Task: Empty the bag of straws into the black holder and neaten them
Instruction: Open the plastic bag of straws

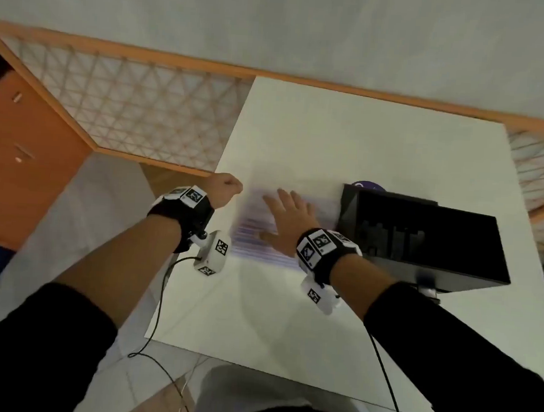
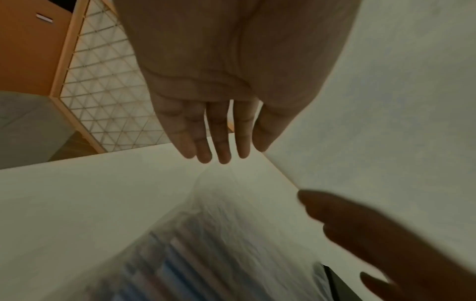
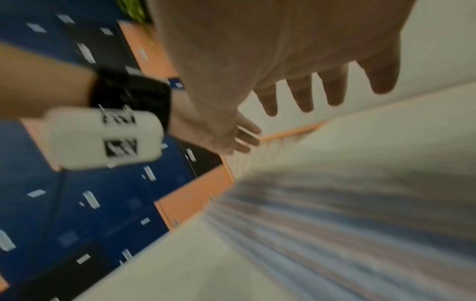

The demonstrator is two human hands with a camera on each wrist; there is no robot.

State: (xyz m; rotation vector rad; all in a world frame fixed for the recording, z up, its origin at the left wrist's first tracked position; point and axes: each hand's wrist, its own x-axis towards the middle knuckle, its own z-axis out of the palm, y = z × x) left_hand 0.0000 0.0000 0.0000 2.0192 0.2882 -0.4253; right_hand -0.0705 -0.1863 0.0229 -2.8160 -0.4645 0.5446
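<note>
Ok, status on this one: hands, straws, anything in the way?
Both hands open: right hand spread above bag of straws, left hand beside it, holding nothing. Bag flat on table, unemptied. Black holder right of bag. No obstruction.

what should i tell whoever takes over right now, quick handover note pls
Left hand: open, fingers straight, holding nothing, at the table's left edge.
Right hand: open, fingers spread over the bag of straws; contact unclear through blur.
The bag lies flat on the white table, left of the black holder.
Done: nothing visible; the straws are in the bag.
Left: pick up the bag, empty it into the holder, neaten the straws.
</note>
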